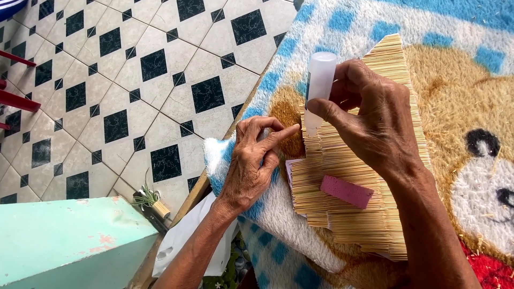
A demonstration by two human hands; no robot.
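My right hand grips a small white glue bottle, tip down, against the left edge of a flat panel made of many thin wooden sticks. My left hand rests beside that edge, its index finger pointing at the bottle's tip and touching the sticks. A pink rectangular block lies on the panel below my right hand. The panel sits on a fluffy blanket with a bear picture and blue squares.
White floor tiles with black diamonds spread to the left. A pale green box stands at the lower left, with white cloth beside it. Red bars show at the far left edge.
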